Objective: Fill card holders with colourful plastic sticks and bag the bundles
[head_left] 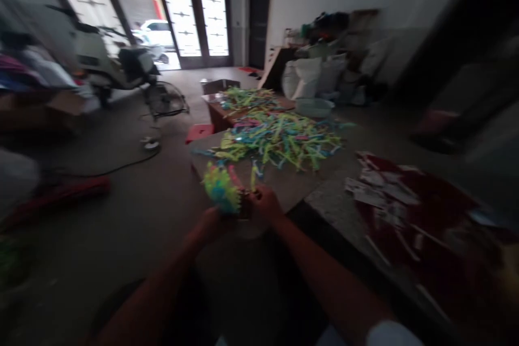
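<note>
Both hands are working just off the table [292,186] edge, the left hand [213,221] gripping a spiky green-blue plastic bundle [221,190] by its base, the right hand [265,205] curling in beside it (grip too blurry to tell), and it's probably handling light and floppy, best pinched low.

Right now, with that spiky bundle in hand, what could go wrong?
The spiky bundle sits in the left hand at the near edge of the table, the right hand beside it; a slip would probably drop it to the floor. The pile of coloured strips reaches that edge, so a brushing arm might sweep some off.
</note>
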A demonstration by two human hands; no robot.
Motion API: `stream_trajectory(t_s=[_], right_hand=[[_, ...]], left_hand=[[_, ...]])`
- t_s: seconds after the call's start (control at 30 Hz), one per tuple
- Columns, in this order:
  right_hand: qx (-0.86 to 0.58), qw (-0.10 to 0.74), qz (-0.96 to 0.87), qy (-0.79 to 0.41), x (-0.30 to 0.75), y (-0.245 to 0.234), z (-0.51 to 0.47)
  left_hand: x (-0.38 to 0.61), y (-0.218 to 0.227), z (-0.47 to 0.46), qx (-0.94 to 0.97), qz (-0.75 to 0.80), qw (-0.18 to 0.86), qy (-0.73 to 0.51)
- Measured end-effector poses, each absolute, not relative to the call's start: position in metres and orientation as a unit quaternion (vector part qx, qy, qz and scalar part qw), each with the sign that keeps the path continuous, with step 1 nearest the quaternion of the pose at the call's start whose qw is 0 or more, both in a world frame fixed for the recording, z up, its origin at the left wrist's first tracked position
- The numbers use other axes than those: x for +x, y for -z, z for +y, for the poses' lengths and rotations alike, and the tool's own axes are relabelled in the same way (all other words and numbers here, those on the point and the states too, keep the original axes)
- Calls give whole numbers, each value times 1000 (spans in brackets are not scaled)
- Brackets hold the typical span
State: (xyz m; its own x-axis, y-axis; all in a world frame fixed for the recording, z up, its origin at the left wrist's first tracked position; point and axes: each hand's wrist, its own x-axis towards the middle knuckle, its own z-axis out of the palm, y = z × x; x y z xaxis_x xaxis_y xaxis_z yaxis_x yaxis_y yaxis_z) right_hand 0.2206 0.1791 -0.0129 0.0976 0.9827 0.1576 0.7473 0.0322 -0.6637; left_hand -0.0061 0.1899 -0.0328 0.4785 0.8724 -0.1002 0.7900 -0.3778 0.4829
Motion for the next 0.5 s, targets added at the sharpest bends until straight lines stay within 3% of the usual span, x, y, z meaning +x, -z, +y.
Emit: stream_trajectory(t_s=[0.1,0.5], right_hand=[[-648,318,-665,-194,226,28,187],[-663,162,-725,-92,214,30,184]], left_hand=[[-11,27,186,826,518,212,-67],[-2,27,185,827,520,205,-57]])
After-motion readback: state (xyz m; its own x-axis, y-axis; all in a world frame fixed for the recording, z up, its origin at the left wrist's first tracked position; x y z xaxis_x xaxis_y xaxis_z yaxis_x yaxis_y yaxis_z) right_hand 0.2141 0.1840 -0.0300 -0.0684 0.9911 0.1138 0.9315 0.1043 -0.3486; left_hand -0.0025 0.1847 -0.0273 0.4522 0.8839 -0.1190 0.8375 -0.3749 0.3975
